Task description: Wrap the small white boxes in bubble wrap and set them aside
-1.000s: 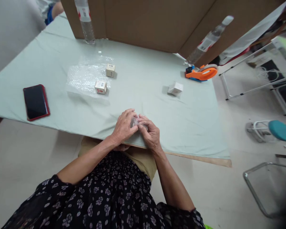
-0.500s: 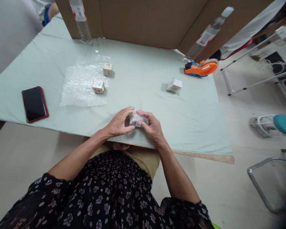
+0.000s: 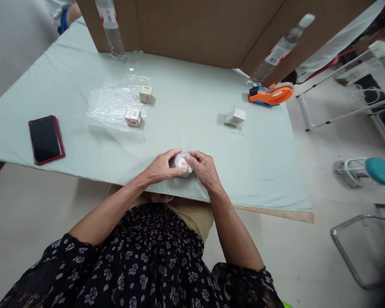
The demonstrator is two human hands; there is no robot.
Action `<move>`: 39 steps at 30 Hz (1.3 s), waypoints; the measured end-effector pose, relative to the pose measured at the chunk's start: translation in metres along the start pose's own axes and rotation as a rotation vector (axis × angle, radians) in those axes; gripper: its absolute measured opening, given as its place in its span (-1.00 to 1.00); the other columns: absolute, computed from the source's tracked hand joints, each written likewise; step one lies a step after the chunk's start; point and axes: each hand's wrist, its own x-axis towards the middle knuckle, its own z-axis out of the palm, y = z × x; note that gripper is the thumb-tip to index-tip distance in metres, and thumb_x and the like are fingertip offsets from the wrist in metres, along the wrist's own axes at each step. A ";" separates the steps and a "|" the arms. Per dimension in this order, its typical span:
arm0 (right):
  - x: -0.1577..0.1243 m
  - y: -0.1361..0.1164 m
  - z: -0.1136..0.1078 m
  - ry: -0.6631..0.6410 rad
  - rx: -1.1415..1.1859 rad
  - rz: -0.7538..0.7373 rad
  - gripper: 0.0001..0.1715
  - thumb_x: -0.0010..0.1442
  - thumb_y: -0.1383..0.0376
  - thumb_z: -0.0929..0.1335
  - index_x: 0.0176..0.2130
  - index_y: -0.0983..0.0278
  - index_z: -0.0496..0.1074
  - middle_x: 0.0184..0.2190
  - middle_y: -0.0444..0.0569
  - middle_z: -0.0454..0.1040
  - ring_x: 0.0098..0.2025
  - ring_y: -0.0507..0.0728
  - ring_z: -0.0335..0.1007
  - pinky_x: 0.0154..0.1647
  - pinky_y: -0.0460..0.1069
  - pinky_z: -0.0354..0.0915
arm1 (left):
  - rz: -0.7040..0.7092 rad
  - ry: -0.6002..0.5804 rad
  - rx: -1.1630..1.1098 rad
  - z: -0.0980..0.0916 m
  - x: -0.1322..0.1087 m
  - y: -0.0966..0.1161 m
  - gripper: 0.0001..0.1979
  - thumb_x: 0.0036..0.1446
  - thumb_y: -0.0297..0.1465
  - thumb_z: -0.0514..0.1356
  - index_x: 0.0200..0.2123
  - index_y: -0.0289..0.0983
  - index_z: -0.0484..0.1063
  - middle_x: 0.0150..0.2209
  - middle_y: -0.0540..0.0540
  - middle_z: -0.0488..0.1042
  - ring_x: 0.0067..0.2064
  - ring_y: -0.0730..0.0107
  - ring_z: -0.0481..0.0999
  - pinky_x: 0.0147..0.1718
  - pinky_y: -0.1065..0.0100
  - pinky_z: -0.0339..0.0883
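Note:
My left hand (image 3: pixel 162 168) and my right hand (image 3: pixel 204 169) meet near the front edge of the table and both grip a small box wrapped in bubble wrap (image 3: pixel 182 163). The fingers of each hand curl round it from either side. A little red shows through the wrap. Two small cardboard boxes (image 3: pixel 133 116) (image 3: pixel 146 93) stand on a sheet of bubble wrap (image 3: pixel 114 102) further back on the left. Another wrapped box (image 3: pixel 235 116) lies to the right of the middle.
A pale green cloth (image 3: pixel 186 98) covers the table. A phone in a red case (image 3: pixel 45 139) lies at the left. An orange tape dispenser (image 3: pixel 271 95) and two water bottles (image 3: pixel 111 28) (image 3: pixel 279 49) stand by the cardboard wall (image 3: pixel 195 30). Another person's arm (image 3: pixel 69 13) shows far left. Stools stand at the right.
Both hands have turned the wrapped box between them, and it now stands more upright with red showing. The near edge of the bubble wrap sheet has shifted back.

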 end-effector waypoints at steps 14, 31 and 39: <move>0.019 -0.005 0.003 0.051 0.111 0.007 -0.69 0.04 0.05 0.46 -0.35 0.23 0.53 -0.44 -0.13 0.53 -0.40 0.05 0.37 -0.34 -0.03 0.34 | -0.043 -0.084 -0.229 -0.004 0.005 -0.003 -0.32 -0.01 -0.32 0.37 0.19 -0.36 0.37 0.08 -0.28 0.53 0.04 0.16 0.55 0.08 0.13 0.38; 0.035 -0.014 -0.008 0.043 -0.019 -0.081 -0.84 0.08 0.21 0.42 -0.43 0.25 0.49 -0.53 -0.16 0.49 -0.43 0.04 0.39 -0.29 -0.01 0.34 | -0.060 -0.102 -0.196 -0.006 0.004 -0.001 -0.35 0.02 -0.30 0.36 0.19 -0.35 0.38 0.08 -0.27 0.53 0.05 0.15 0.53 0.07 0.13 0.36; 0.013 -0.021 -0.005 0.042 -0.058 -0.142 -0.84 0.15 0.20 0.39 -0.41 0.23 0.46 -0.45 -0.12 0.51 -0.37 0.08 0.41 -0.26 0.02 0.34 | -0.063 -0.050 -0.208 -0.004 0.008 -0.006 -0.40 0.04 -0.24 0.36 0.13 -0.35 0.44 -0.11 -0.18 0.58 -0.13 0.27 0.55 -0.14 0.29 0.39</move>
